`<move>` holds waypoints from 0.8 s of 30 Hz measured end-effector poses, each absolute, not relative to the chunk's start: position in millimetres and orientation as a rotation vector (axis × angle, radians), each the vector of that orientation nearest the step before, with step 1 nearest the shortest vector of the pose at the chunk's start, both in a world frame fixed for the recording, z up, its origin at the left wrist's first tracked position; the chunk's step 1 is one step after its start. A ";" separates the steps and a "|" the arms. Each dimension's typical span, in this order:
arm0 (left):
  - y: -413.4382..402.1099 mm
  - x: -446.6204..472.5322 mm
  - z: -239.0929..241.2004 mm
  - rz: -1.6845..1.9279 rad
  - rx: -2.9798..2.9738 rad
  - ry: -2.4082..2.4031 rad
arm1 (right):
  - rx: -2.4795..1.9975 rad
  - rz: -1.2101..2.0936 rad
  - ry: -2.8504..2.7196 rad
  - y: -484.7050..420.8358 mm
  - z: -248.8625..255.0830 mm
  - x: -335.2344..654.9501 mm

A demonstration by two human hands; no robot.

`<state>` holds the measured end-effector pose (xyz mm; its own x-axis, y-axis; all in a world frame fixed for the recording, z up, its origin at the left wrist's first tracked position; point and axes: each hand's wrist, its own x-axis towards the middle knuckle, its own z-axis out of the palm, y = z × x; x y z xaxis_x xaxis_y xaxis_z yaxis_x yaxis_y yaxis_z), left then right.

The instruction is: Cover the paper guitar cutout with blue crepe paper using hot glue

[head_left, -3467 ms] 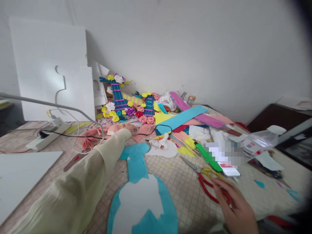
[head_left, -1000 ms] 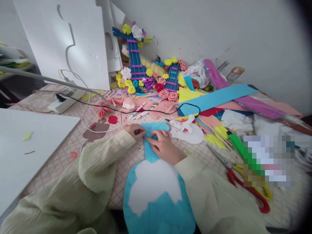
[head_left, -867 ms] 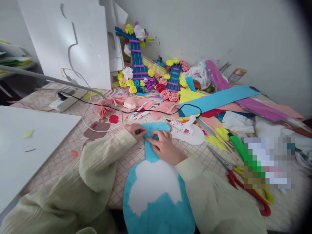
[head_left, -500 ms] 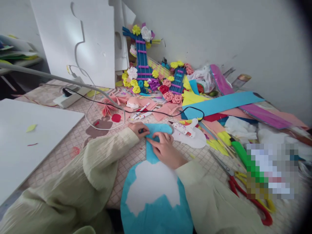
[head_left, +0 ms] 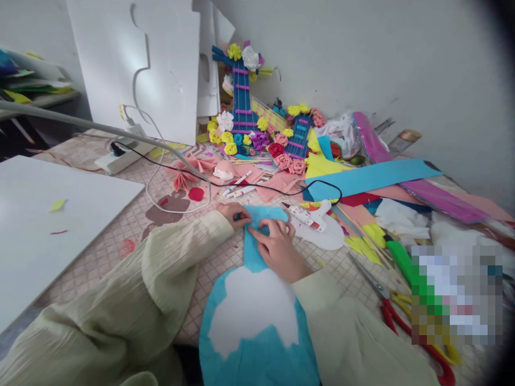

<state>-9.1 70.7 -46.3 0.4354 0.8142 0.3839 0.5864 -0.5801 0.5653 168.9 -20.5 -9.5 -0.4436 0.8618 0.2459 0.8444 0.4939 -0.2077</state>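
In front of me lies a guitar-shaped cutout partly covered in blue crepe paper, its white board (head_left: 257, 305) bare across the upper body. The blue crepe paper (head_left: 253, 249) wraps the narrow neck and the wider head. My left hand (head_left: 233, 215) has its fingers closed at the left edge of the paper, where neck meets head. Bent over the neck's top, my right hand (head_left: 279, 249) grips the paper with thumb and fingers close together. The paper right under the fingertips is partly hidden.
A glue gun (head_left: 308, 217) rests on white board beyond my right hand. Scissors (head_left: 380, 289) and a green-handled tool (head_left: 398, 260) lie at right. Paper-flower guitars (head_left: 243, 102) stand by the wall. A power strip (head_left: 120, 156) and black cable (head_left: 257, 185) cross behind; a white board (head_left: 80, 214) lies left.
The whole view has shifted slightly, so things sit a little further right. Both hands stay at the same place on the neck, with barely any finger movement.
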 end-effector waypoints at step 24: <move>71.2 -8.5 -47.0 1.047 2.202 1.257 | -1.439 0.123 -2.446 -22.3 -4.9 166.0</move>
<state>-8.5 71.2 -47.0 0.3166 0.8548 0.4111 0.5589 -0.5183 0.6473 166.0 -22.3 -4.9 -0.4536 0.8656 0.2122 0.8400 0.4948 -0.2229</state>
